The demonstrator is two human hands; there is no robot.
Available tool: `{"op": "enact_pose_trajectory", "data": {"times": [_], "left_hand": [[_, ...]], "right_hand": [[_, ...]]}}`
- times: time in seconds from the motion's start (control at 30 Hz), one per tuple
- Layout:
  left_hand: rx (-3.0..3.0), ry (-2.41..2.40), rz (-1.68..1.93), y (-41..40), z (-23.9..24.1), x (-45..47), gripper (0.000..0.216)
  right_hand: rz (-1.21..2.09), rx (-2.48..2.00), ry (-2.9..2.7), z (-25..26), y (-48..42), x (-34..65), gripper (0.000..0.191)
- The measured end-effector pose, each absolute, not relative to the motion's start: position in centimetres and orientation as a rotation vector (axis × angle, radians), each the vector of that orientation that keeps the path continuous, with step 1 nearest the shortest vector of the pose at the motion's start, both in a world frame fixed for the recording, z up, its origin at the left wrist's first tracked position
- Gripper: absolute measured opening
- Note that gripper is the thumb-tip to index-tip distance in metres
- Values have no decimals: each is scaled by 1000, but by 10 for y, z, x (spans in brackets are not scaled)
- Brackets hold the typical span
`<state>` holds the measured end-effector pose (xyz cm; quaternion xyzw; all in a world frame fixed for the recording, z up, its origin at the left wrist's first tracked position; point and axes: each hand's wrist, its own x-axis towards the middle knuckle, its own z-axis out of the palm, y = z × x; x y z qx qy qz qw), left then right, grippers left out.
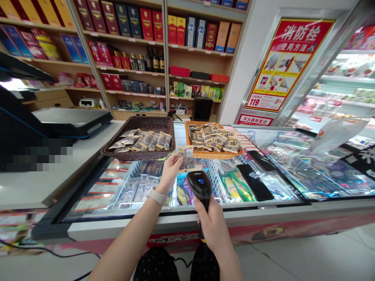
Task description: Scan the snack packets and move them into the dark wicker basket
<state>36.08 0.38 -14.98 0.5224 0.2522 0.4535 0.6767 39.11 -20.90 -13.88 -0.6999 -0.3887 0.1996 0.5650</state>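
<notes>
Worktop of plain pale grey [35, 185] is seen at far left, its edge met by a glass-topped chest freezer [102, 229]. Close to that edge, a dark brown woven basket [154, 123] of small wrapped packets [146, 140] is set, with open glass before it. Beside its near right corner, one clear packet with dark contents [190, 158] is pinched by the left hand [170, 169], grip closed. Near the freezer's front edge, a black barcode scanner [199, 183] is gripped by the right hand [212, 222]. Behind, an orange woven basket [215, 156] is heaped; rightward, a flat black phone [254, 181] is laid, bare glass beside it.
</notes>
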Motion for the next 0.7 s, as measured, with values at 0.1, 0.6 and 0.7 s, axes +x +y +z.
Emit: {"op": "enact_pose_trajectory", "data": {"times": [0.1, 0.6, 0.7], "left_hand": [[1197, 549, 1025, 5, -151, 362, 43], [1617, 1030, 1480, 113, -36, 317, 38], [1547, 1295, 1328, 160, -4, 307, 35]], "right_hand": [[463, -1651, -910, -139, -209, 392, 46], [527, -1462, -839, -141, -203, 385, 49], [567, -1430, -826, -136, -204, 384, 48]]}}
